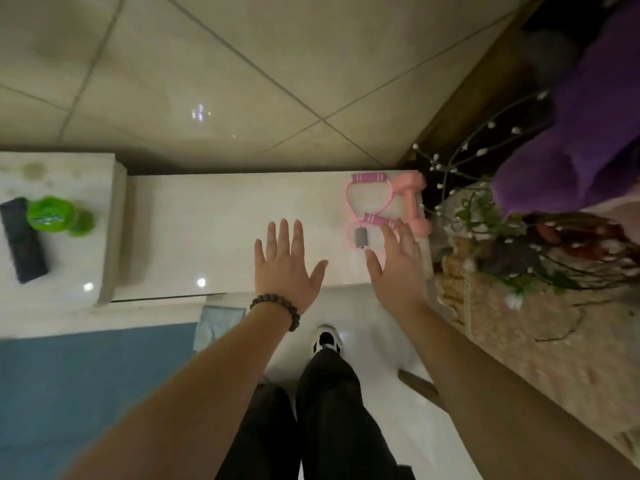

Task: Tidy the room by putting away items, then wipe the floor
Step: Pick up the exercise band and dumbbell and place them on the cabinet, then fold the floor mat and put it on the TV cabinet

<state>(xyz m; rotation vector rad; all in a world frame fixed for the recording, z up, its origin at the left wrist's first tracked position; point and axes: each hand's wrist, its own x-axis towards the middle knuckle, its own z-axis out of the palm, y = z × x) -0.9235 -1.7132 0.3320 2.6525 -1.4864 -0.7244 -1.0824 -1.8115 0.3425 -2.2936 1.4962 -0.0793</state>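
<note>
A pink figure-eight resistance band (369,211) with purple grips and a grey middle sleeve lies at the right end of a low white cabinet top (225,216). A pink dumbbell (414,206) lies right beside it at the cabinet's edge. My right hand (398,263) hovers with fingers spread just in front of the band, fingertips near its lower loop. My left hand (285,261), with a bead bracelet on the wrist, is spread flat over the middle of the cabinet top. Neither hand holds anything.
A green bottle (52,214) and a dark flat object (22,239) lie on a higher white unit at left. Branches with white buds (485,161), purple cloth (581,133) and a patterned surface crowd the right. A blue mat (86,393) covers the floor at lower left.
</note>
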